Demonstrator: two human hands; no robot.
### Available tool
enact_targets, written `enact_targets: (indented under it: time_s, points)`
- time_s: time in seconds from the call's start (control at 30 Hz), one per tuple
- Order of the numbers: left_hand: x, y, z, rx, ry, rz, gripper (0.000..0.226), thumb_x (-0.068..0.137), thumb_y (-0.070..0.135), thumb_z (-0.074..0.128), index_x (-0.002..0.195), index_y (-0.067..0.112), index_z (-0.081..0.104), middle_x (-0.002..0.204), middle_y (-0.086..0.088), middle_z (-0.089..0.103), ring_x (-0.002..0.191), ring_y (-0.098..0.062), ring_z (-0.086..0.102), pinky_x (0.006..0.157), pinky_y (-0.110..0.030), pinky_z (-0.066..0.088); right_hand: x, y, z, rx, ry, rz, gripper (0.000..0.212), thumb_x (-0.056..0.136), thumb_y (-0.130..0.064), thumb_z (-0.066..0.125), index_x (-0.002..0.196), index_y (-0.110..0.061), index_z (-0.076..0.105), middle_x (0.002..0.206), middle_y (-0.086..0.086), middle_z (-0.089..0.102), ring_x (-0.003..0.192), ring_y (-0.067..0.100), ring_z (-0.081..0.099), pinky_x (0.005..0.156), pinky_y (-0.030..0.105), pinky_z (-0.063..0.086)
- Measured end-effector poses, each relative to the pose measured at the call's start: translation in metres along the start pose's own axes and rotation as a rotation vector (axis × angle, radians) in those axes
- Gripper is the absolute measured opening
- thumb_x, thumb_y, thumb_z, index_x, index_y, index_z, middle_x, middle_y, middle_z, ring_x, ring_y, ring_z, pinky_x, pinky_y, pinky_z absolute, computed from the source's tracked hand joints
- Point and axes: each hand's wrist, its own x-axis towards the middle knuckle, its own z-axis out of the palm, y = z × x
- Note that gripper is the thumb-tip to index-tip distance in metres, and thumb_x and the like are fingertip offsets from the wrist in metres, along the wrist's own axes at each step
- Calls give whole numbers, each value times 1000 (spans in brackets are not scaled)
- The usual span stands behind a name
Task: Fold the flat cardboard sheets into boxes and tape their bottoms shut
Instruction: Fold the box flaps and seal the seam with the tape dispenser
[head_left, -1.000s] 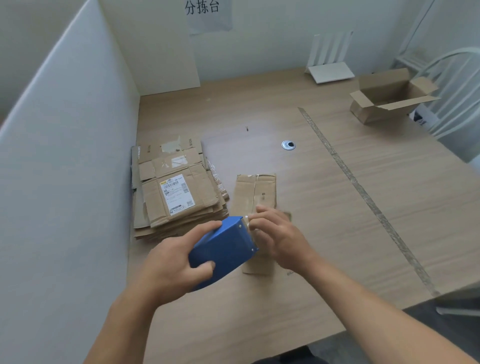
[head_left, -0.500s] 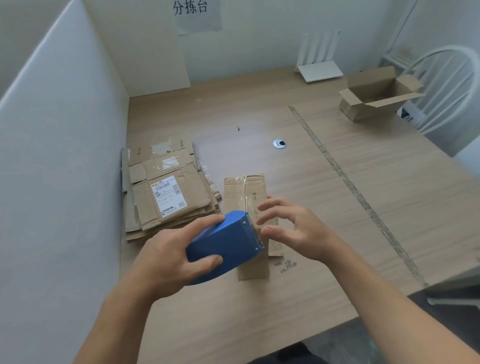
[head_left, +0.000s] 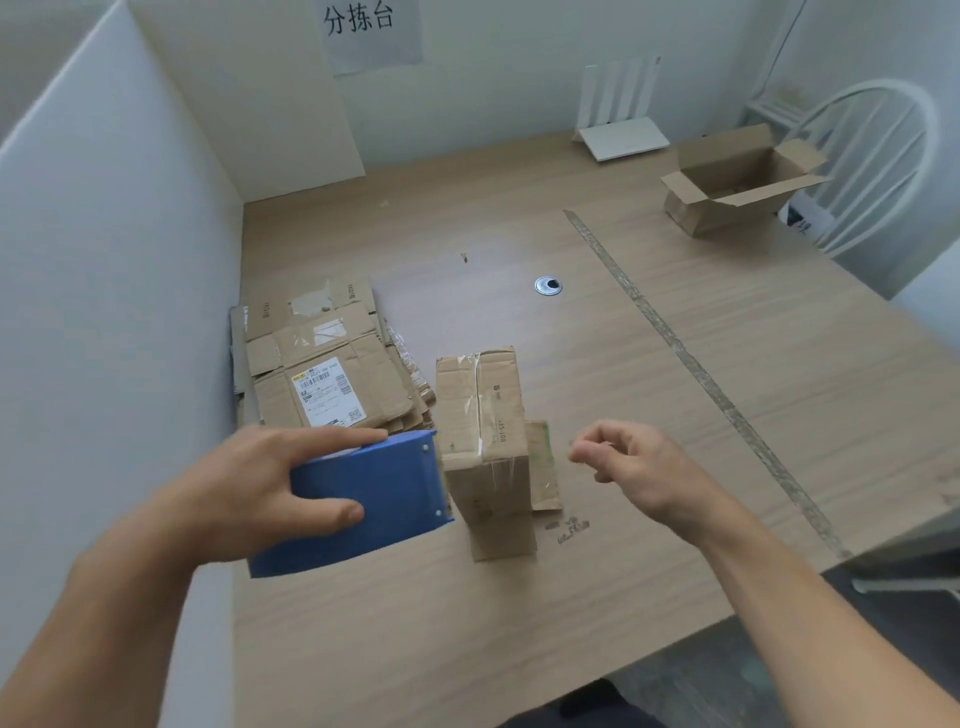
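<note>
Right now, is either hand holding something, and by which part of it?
The left hand grips the blue tape dispenser by its body: fingers over the top edge, thumb on the side face. The right hand holds nothing.

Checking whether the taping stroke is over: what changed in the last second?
The right hand lifted off the brown cardboard box and drew away to the right, fingers loosely curled. The blue plastic tape dispenser slid back left, off the box. The left hand still grips it; box and stack of flat cardboard sheets stayed put.
</note>
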Motion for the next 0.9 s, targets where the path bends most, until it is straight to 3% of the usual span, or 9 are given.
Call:
enact_targets:
  time_s: [0.07, 0.17, 0.23, 0.4, 0.5, 0.6, 0.7, 0.83, 0.9]
  points:
    - [3, -1, -7, -3, -59, -36, 53, 60, 58, 73, 103, 80, 51, 93, 31, 68, 86, 9, 64, 71, -15, 53, 2, -5, 4, 18, -57, 5, 17, 98, -17, 59, 83, -17, 67, 85, 1, 72, 86, 11, 68, 77, 28, 53]
    - [10, 0, -13, 30, -126, -72, 45, 74, 45, 80, 99, 74, 56, 89, 37, 65, 86, 12, 61, 69, -13, 50, 5, -13, 15, 71, -62, -7, 18, 100, -12, 54, 84, -13, 63, 76, -2, 71, 75, 4, 65, 69, 17, 48]
    - [14, -1, -14, 23, -131, -104, 43, 71, 50, 79, 101, 72, 57, 89, 34, 67, 86, 12, 62, 72, -15, 51, 7, -13, 17, 120, -52, 3, 16, 99, -11, 55, 86, -11, 63, 75, -1, 69, 72, 4, 63, 68, 13, 46]
    - [27, -2, -13, 58, -140, -136, 56, 56, 62, 65, 112, 65, 59, 95, 29, 68, 86, 14, 60, 75, -18, 51, 16, -8, 23, 111, 10, 27, 13, 95, -15, 62, 82, -15, 64, 72, -2, 69, 71, 6, 60, 72, 22, 43]
    - [34, -3, -13, 47, -142, -159, 46, 60, 60, 69, 104, 68, 60, 92, 30, 69, 85, 11, 62, 78, -21, 53, 19, -5, 26, 102, 52, 59, 13, 94, -17, 64, 81, -16, 65, 71, -4, 69, 68, 4, 58, 72, 23, 44]
    - [40, -6, -12, 33, -157, -179, 31, 76, 46, 78, 94, 65, 62, 86, 30, 69, 82, 10, 63, 75, -21, 52, 18, -1, 27, 82, 69, 95, 14, 93, -18, 65, 80, -17, 65, 70, -4, 70, 70, 5, 60, 73, 24, 46]
    - [48, -7, -10, 37, -159, -195, 29, 78, 42, 78, 93, 61, 62, 92, 26, 69, 88, 3, 63, 76, -23, 51, 20, 6, 31, 58, 78, 148, 14, 93, -21, 66, 80, -18, 66, 72, -3, 71, 73, 9, 61, 75, 28, 46]
    - [62, -8, -6, 61, -208, -234, 33, 61, 60, 69, 93, 62, 60, 104, 23, 67, 97, -1, 61, 80, -26, 51, 27, 9, 37, 123, 89, 210, 15, 94, -17, 65, 79, -15, 64, 70, -4, 67, 68, 7, 62, 60, 13, 42]
    - [68, -7, -3, 64, -233, -250, 34, 62, 60, 69, 95, 62, 60, 106, 21, 67, 99, -4, 62, 86, -30, 52, 28, 11, 40, 150, 77, 242, 13, 95, -16, 64, 82, -14, 64, 72, -3, 65, 68, 6, 63, 55, 10, 39]
